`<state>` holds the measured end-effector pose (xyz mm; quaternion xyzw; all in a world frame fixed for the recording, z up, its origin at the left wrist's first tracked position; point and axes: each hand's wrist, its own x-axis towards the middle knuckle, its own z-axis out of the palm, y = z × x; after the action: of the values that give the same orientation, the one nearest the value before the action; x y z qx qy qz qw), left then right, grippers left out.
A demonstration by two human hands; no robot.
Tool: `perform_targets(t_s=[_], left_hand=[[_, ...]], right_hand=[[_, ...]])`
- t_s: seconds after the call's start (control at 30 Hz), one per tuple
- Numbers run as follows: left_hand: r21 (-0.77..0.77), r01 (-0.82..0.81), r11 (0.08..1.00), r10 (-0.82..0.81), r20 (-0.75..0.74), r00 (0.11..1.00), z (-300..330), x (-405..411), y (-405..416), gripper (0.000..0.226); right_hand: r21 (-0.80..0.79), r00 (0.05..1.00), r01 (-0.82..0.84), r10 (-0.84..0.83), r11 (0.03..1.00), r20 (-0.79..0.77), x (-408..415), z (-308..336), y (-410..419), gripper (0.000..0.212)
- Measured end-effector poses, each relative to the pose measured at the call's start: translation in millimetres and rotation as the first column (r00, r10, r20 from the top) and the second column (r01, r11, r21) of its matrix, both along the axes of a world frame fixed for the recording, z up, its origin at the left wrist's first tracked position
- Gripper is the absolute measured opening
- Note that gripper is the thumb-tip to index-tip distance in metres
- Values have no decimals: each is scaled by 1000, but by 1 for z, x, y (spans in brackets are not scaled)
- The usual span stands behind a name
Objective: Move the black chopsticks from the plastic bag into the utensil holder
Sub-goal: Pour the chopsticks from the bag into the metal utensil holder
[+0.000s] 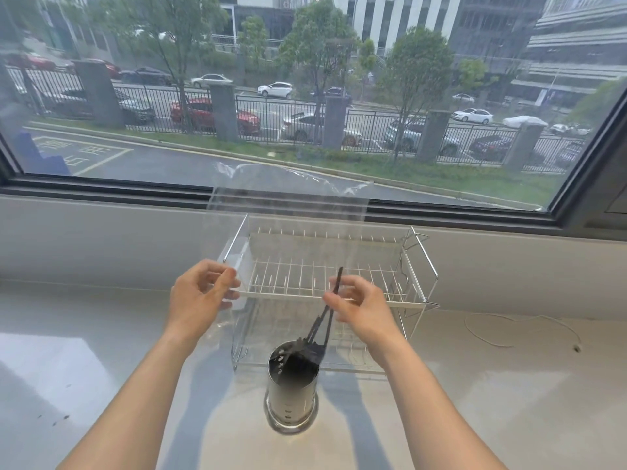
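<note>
From the head camera, a white wire dish rack (325, 283) stands on the pale counter (509, 385) against the sill of a wide window (305, 96), with a thin white cord (492, 334) lying loose to its right. A clear plastic bag (281, 205) hangs in front of the rack — it rises well above the hands and partly veils the rack's upper tier.

Just in front of the rack sits the steel utensil holder (292, 395), a perforated cylinder, upright. The black chopsticks (324, 320) lean out of it — lower ends inside its dark mouth, upper ends slanting up and to the right.

They are thin, dark and bunched together, slightly blurred.

The left hand (200, 293) pinches the bag's edge between thumb and fingers. The right hand (359, 307) is closed around the chopsticks near their upper part; one tip pokes above the fingers.
</note>
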<state>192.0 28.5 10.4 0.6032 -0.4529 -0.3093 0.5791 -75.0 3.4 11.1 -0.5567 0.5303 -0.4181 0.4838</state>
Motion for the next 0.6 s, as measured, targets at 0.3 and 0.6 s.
perform_targets(t_s=[0.3,0.6], left_hand=[[-75,11,997,-3,103,995,26,-7,-4,9],[-92,-30,995,53,255,966,33,-15,-2,11]], right_hand=[[-30,1000,-21,21,999,7,1,1,-5,16],[-113,984,-26,5,993,-181,16,-17,-1,10]])
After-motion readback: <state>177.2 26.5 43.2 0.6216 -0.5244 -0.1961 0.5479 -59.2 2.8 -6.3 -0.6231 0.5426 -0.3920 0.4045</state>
